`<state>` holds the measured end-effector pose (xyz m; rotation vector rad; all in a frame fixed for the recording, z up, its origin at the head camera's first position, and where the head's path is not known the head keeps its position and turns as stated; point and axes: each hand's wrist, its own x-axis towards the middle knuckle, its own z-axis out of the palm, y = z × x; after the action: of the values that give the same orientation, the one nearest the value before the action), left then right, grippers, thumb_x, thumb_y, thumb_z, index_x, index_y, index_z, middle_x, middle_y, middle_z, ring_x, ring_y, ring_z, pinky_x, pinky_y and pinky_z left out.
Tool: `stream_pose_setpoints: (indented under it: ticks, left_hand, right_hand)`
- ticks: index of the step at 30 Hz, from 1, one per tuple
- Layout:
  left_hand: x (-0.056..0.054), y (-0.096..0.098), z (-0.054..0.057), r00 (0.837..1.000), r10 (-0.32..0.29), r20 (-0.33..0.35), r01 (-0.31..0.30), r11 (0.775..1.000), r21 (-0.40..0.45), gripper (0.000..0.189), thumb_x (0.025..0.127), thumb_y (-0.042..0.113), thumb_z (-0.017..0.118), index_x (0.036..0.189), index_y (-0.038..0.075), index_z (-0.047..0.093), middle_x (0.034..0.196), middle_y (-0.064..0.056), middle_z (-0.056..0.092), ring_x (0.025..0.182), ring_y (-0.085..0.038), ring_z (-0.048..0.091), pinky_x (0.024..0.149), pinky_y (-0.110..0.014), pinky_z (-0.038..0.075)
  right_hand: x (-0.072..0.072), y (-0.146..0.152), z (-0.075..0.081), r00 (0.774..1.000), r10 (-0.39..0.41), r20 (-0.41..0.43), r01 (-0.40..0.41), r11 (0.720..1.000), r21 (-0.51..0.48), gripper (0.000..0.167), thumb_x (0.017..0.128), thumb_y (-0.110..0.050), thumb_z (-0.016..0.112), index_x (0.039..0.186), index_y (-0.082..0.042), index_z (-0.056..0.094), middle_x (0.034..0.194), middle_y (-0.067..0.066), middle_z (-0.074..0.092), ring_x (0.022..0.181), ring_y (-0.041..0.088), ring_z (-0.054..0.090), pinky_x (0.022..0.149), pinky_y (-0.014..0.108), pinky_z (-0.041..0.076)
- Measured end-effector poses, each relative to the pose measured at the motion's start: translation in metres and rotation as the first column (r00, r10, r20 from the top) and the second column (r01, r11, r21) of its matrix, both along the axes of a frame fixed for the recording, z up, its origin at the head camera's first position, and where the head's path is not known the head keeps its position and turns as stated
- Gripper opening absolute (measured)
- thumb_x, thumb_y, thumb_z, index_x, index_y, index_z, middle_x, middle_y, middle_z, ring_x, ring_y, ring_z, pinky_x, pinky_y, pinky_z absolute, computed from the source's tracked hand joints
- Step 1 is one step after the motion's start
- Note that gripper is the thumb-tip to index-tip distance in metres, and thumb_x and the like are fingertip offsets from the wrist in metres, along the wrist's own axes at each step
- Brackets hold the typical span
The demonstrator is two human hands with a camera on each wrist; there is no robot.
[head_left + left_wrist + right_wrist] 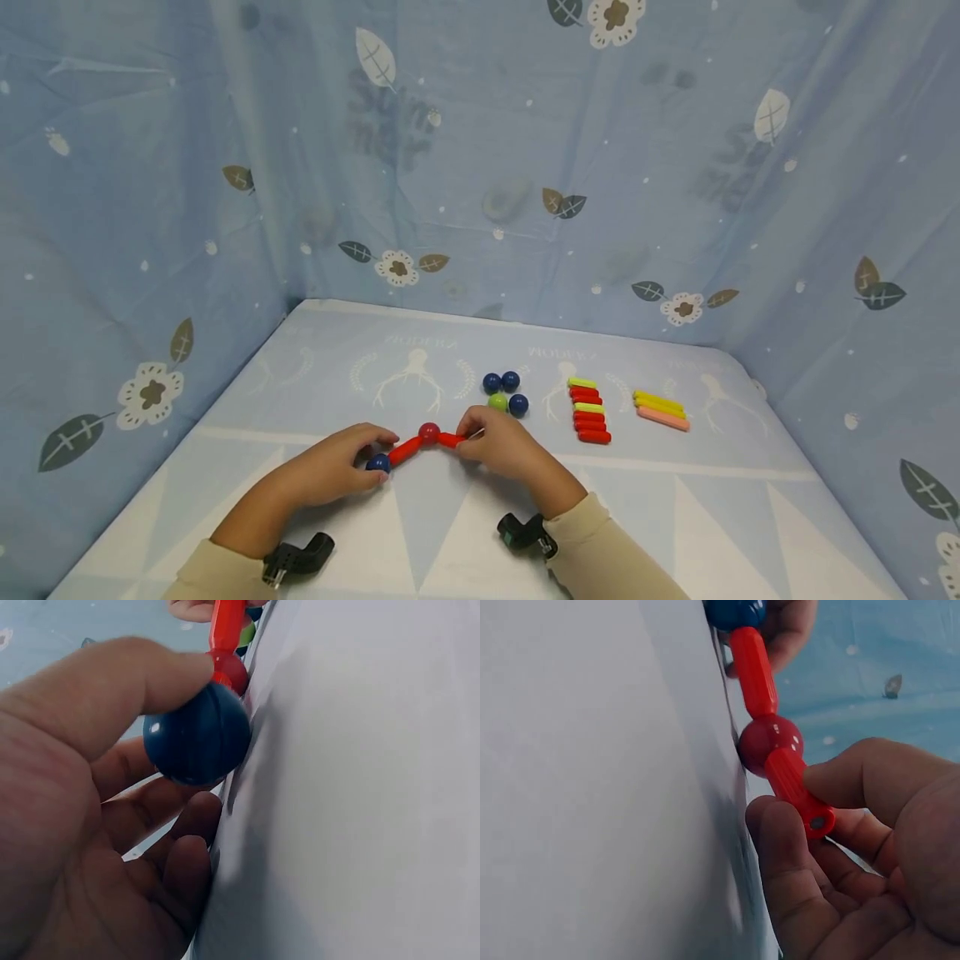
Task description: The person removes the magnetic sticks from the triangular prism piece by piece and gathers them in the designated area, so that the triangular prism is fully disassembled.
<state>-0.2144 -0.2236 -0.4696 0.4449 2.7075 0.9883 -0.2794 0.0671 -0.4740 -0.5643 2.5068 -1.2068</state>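
Note:
My left hand [341,462] grips a dark blue ball [199,735], its thumb on top and its fingers curved round the far side. From that ball a red magnetic rod [754,671] runs to a dark red ball [429,432], and a second red rod [795,787] joins on the other side. Together they form a bent chain low over the table. My right hand [498,446] pinches the second rod near its free end, where a grey metal tip shows in the right wrist view.
Behind my right hand sit several dark blue balls [511,382] and a green ball [498,402]. Further right lies a column of red and yellow-green rods [589,416], then yellow rods [660,402] beside an orange-pink rod [663,418]. Blue patterned cloth [480,167] encloses the table.

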Motion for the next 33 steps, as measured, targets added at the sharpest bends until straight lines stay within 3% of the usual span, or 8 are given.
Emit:
stream_pose_setpoints:
  ticks: [8,19,33]
  left_hand:
    - [-0.001,-0.001,-0.002,0.999,0.046,-0.003,-0.046,0.999,0.017,0.044,0.093,0.022,0.079,0.135,0.018,0.066,0.136,-0.001,0.065,0.131,-0.028,0.057,0.114,-0.058,0.044]
    - [-0.004,0.0,-0.004,0.994,0.106,0.011,-0.106,0.994,0.024,0.031,0.094,0.02,0.079,0.124,0.025,0.072,0.129,0.003,0.068,0.124,-0.022,0.059,0.11,-0.057,0.047]
    - [-0.002,-0.001,-0.004,0.995,0.098,0.018,-0.099,0.994,0.038,0.027,0.095,0.021,0.078,0.121,0.027,0.072,0.124,0.005,0.068,0.116,-0.018,0.06,0.106,-0.054,0.049]
  right_hand:
    - [-0.006,0.015,-0.002,0.998,0.047,0.034,-0.046,0.998,-0.034,0.009,0.09,-0.015,0.077,0.095,-0.02,0.071,0.096,-0.002,0.07,0.08,0.02,0.061,0.066,0.031,0.052]
    - [-0.013,0.027,-0.005,0.988,0.134,0.08,-0.128,0.989,-0.079,0.011,0.088,-0.008,0.075,0.095,-0.015,0.072,0.092,0.001,0.07,0.076,0.017,0.059,0.065,0.029,0.049]
    - [-0.011,0.025,-0.005,0.993,0.1,0.062,-0.097,0.993,-0.062,0.011,0.088,-0.007,0.077,0.091,-0.017,0.074,0.092,0.0,0.07,0.08,0.019,0.058,0.068,0.03,0.048]
